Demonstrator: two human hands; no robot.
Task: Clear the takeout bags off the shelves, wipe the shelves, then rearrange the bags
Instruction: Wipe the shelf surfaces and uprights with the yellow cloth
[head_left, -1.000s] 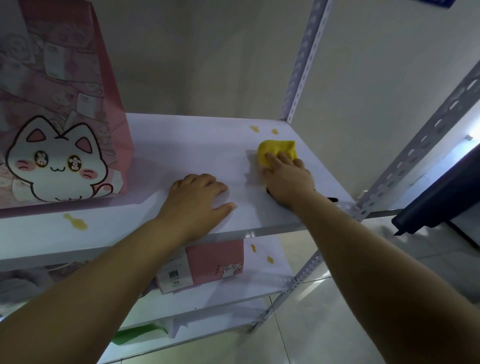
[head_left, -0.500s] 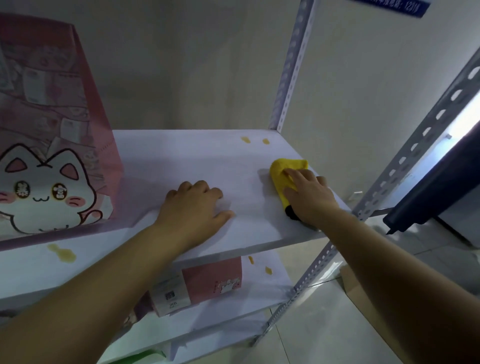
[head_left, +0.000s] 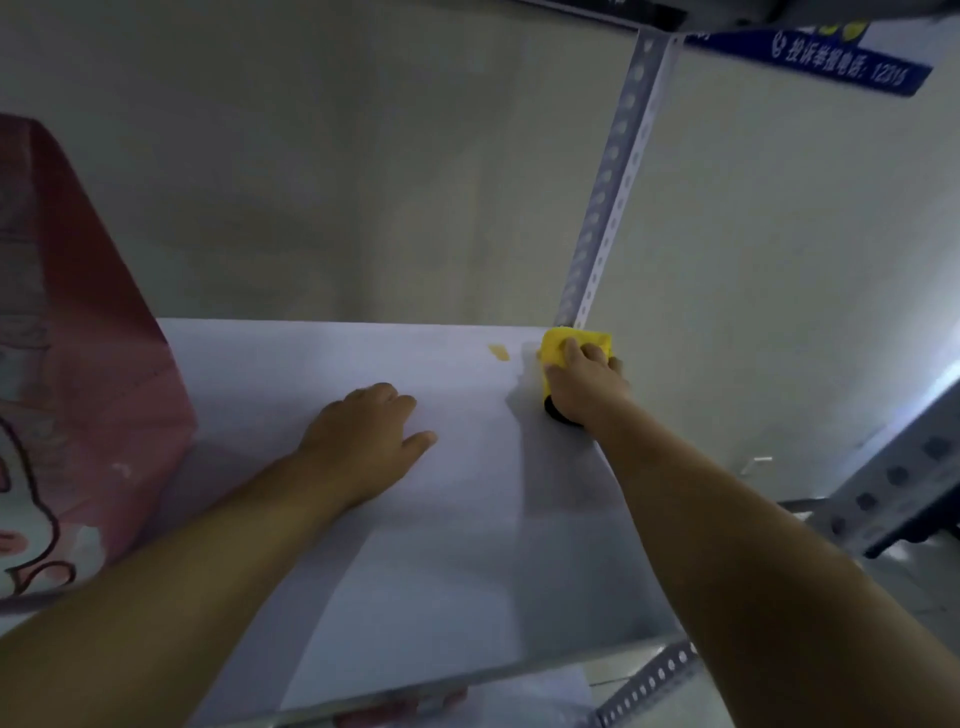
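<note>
Presently the person stands before a white shelf (head_left: 415, 519) with both bare arms stretched over it.

Right hand (head_left: 584, 384): at the far right corner of the shelf, at the foot of the perforated rear post (head_left: 613, 182). Its fingers (head_left: 569, 349) lie close together and are curled over a yellow cloth (head_left: 556, 340), pressing it to the shelf surface, with the thumb on the cloth's right side. The cloth touches the base of the post. A small dark part shows beneath the heel of the hand; what it is cannot be told.

Left hand (head_left: 363, 436): palm down on the shelf near its middle, well apart from the cloth. The fingers are side by side and a little bent, the thumb held out to the right. It holds nothing.

Yellow stain (head_left: 500, 352): one small mark on the shelf near the back edge, just left of the cloth and not covered by it.

Pink takeout bag (head_left: 93, 389): upright on the left end of the same shelf, partly out of view, with a cartoon outline printed on its front.

Blue sign (head_left: 841, 60): on the wall at upper right, white characters, blurred. A second perforated post (head_left: 883, 483) stands at the front right.
</note>
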